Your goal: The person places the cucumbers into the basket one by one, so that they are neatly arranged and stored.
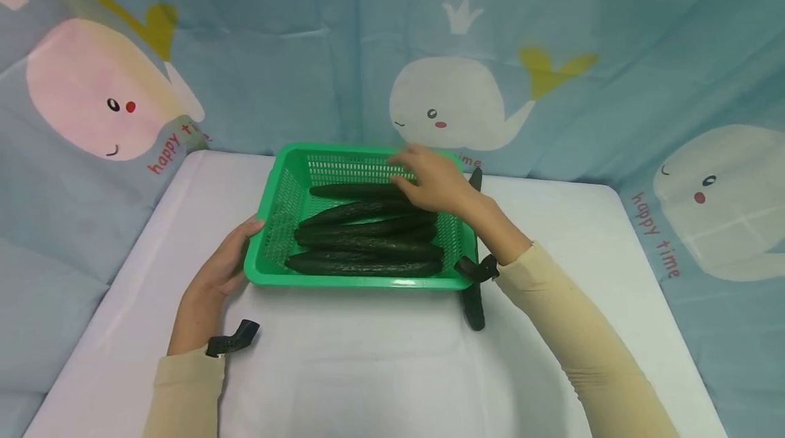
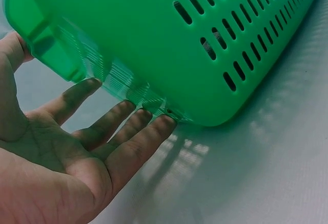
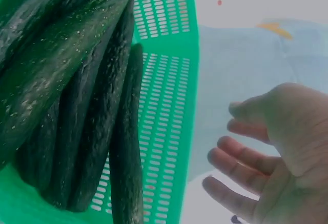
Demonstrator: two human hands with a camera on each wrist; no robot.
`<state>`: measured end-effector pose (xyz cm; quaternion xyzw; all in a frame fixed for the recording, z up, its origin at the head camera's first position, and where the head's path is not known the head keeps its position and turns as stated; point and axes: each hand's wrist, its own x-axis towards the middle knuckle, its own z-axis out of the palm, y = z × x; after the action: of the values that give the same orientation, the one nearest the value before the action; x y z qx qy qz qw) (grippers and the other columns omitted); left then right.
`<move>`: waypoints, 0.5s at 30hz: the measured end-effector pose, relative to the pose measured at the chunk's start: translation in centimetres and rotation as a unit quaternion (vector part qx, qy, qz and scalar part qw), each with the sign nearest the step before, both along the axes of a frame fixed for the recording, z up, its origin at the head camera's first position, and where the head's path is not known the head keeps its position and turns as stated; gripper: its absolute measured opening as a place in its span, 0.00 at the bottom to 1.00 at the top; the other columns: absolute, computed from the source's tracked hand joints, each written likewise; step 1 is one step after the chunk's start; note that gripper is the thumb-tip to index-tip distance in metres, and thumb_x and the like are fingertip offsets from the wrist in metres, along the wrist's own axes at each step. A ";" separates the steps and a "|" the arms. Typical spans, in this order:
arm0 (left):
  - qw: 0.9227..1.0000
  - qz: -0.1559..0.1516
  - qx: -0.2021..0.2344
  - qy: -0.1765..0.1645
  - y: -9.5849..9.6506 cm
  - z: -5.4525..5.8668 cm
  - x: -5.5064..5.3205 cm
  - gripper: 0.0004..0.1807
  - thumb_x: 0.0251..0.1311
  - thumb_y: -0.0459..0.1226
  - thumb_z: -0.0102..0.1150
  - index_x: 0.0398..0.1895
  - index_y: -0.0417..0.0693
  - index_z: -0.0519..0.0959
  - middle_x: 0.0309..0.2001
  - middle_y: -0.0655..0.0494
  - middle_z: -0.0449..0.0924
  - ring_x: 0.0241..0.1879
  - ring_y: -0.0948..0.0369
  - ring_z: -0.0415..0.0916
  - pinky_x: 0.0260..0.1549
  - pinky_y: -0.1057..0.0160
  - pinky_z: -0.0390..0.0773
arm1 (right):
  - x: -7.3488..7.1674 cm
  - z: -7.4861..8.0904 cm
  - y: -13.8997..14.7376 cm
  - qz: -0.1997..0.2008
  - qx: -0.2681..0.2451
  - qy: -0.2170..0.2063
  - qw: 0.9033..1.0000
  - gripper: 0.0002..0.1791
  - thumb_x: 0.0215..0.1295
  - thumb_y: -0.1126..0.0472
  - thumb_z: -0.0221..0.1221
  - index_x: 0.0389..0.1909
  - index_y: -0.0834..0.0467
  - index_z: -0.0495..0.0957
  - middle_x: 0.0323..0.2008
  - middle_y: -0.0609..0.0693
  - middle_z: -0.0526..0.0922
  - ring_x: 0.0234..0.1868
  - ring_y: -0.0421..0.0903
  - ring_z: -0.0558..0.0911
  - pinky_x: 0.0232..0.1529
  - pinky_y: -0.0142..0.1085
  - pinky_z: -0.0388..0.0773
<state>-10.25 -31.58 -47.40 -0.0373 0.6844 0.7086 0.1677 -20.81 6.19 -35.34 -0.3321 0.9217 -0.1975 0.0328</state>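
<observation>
A green plastic basket (image 1: 368,282) holds several dark green cucumbers (image 1: 368,244) lying lengthwise side by side. My left hand (image 1: 228,257) is at the basket's left end. In the left wrist view, the left hand's extended fingers (image 2: 146,142) touch the end wall, and the thumb is up by the rim. Over the basket's right back part hovers my right hand (image 1: 432,179), fingers loosely bent and holding nothing. The right wrist view shows that hand (image 3: 287,157) beyond the basket's long wall, apart from the cucumbers.
One more cucumber (image 1: 473,305) lies on the white table (image 1: 368,370) along the basket's right side, partly covered by my right forearm. Behind the table hangs a blue cloth (image 1: 276,84) printed with whales. Both wrists wear black straps.
</observation>
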 end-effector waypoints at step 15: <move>1.000 0.004 -0.016 -0.013 -0.1 0.2 0.2 0.42 0.81 0.59 0.41 0.88 0.50 0.45 0.71 0.54 0.70 0.57 0.74 0.80 0.55 0.72 0.85 | 2.9 0.4 5.0 -0.052 -0.045 -0.033 0.997 0.24 0.79 0.54 0.60 0.70 0.58 0.77 0.64 0.57 0.80 0.59 0.56 0.84 0.59 0.55 0.83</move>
<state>-10.02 -31.63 -47.19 -0.0519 0.6936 0.6973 0.1732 -17.88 11.14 -34.89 -0.2779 0.9264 -0.2510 0.0382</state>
